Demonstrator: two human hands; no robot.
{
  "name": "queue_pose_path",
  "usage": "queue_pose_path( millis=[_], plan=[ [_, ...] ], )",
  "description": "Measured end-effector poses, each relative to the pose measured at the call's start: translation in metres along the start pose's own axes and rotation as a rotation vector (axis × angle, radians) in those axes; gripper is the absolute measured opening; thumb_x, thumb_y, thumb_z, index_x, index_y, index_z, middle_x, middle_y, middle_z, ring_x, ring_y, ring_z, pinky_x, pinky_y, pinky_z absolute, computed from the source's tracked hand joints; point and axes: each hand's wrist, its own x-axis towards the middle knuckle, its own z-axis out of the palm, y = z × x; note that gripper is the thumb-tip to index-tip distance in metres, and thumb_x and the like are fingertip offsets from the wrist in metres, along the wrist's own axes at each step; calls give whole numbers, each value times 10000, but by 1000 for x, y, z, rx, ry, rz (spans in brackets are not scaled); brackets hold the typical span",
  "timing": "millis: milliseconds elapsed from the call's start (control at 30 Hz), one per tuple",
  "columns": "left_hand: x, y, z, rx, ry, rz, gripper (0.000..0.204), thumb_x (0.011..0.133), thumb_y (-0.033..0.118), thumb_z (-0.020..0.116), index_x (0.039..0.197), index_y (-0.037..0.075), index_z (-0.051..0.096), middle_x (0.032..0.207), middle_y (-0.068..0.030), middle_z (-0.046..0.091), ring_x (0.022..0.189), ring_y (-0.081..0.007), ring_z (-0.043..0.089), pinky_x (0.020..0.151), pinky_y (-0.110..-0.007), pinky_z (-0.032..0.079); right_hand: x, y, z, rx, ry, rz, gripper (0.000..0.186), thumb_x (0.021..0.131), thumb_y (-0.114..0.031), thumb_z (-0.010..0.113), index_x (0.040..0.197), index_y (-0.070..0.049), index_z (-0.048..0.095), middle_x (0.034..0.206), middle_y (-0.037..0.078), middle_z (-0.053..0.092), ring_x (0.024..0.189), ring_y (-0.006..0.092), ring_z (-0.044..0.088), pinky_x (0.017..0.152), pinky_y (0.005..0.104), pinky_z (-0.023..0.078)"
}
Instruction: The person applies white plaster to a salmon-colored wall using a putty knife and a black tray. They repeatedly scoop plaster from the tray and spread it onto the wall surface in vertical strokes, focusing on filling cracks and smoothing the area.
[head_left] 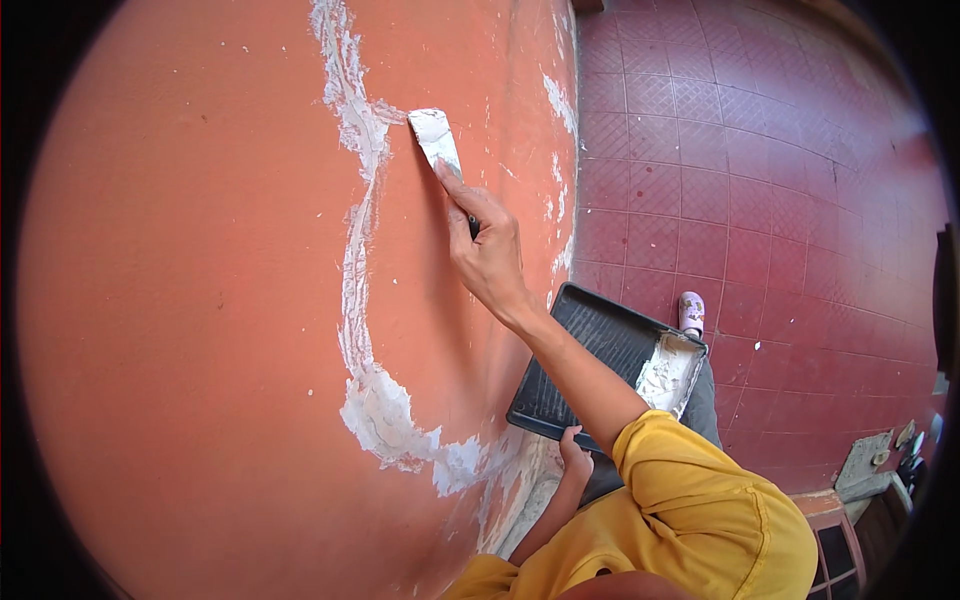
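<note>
My right hand (490, 245) is closed around the dark handle of a putty knife (436, 140), its forefinger stretched along the blade. White filler coats the blade, whose edge is at the orange wall (220, 300), just right of a rough white filler streak (356, 270). That streak runs down the wall and bends right into a wider patch near the bottom. Lower down, my left hand (575, 456) grips the near edge of a black paint tray (575, 365), thumb over the rim. White filler (667, 372) lies at the tray's right end; its ribbed part looks bare.
Dark red floor tiles (760, 220) stretch along the right of the wall. A foot in a pale purple clog (691, 312) shows beyond the tray. More white patches (558, 100) mark the wall near its right edge. Various objects (880, 460) stand at the lower right.
</note>
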Motion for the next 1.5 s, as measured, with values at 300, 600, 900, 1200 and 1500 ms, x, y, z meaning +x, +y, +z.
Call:
queue_pose_path(
  millis=[300,600,900,1200,1500],
  plan=[
    [50,-25,-39,42,-12,8,238,864,226,579,1034,63,612,1032,-49,625,960,-202,618,838,-329,496,-2,-22,-2,-83,-20,52,440,876,13,528,1292,-98,622,749,214,558,677,325,574,685,401,463],
    [42,-25,-26,60,-118,2,253,877,232,570,1056,57,609,1059,-54,624,985,-207,614,853,-333,495,2,-14,-3,-135,9,41,439,862,23,520,1279,-67,622,714,237,548,673,348,578,684,423,465],
    [40,-20,-29,73,-162,8,269,890,237,561,1079,51,607,1086,-60,624,1010,-212,611,869,-338,494,-1,-23,-4,-197,53,-45,433,871,9,535,1274,-113,641,739,197,577,656,300,576,642,398,464],
    [41,-21,-36,65,-173,-8,285,903,242,552,1101,44,605,1113,-65,623,1034,-216,607,884,-342,493,-2,-1,-13,-320,43,6,475,859,5,544,1308,-132,613,829,204,575,685,344,589,656,444,482],
    [42,-18,-37,63,-174,-6,300,916,247,543,1123,38,603,1139,-70,622,1059,-221,604,899,-347,492,-7,-8,-1,-255,58,-95,447,886,18,550,1302,-126,625,763,169,572,667,278,570,665,390,464]
  ],
)
